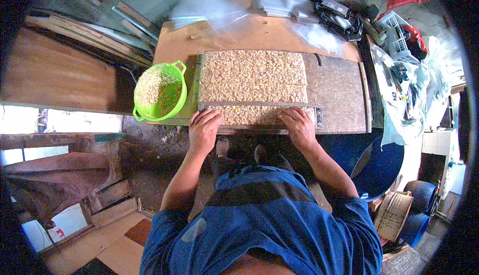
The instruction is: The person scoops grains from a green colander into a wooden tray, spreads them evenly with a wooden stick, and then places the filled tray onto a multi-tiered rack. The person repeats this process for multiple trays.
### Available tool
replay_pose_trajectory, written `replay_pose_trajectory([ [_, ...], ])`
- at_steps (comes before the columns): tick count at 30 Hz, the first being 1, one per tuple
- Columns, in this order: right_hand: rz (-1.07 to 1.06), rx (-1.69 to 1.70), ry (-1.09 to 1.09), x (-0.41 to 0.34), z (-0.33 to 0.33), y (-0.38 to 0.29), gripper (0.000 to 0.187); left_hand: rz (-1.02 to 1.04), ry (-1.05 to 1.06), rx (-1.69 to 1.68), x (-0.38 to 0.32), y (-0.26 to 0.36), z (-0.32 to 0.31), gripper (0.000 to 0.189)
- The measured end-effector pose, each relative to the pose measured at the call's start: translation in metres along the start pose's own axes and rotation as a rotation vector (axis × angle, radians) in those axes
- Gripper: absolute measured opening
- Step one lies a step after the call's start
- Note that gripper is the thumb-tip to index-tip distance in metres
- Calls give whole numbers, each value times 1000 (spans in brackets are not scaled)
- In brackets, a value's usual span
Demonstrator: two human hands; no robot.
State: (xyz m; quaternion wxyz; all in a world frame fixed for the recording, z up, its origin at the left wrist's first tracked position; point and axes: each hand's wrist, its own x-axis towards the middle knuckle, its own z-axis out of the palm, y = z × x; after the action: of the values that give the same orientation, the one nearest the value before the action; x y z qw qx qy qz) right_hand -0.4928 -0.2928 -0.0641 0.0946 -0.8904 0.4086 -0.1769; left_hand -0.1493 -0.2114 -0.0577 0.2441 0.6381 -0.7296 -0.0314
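Observation:
A layer of pale, bean-like pieces (pixel 254 69) covers the left part of a wooden board (pixel 336 88) in front of me. Near its front edge, a narrow wooden frame (pixel 258 104) surrounds a strip of the same pieces. My left hand (pixel 205 125) rests at the frame's left end, fingertips on its edge. At the right end lies my right hand (pixel 298 125), its fingers bent over the pieces and touching them. Whether either hand grips the frame is unclear. A green plastic colander or basin (pixel 181 101) with loose pale pieces inside stands left of the board.
Clear plastic sheets or bags (pixel 209 13) and a black plastic bag (pixel 351 32) lie along the table's (pixel 164 47) back. A white plastic basket (pixel 393 39) stands at the right, above a large blue tub (pixel 389 166). Wooden planks (pixel 89 39) lean at the left.

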Motion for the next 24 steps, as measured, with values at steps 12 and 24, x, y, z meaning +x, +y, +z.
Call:
replay_pose_trajectory([
  [12,58,-19,22,-11,-10,-10,37,218,-213,-99,29,67,20,47],
  [24,582,189,235,10,-28,63,24,344,-409,-109,35,74,31,54],
])
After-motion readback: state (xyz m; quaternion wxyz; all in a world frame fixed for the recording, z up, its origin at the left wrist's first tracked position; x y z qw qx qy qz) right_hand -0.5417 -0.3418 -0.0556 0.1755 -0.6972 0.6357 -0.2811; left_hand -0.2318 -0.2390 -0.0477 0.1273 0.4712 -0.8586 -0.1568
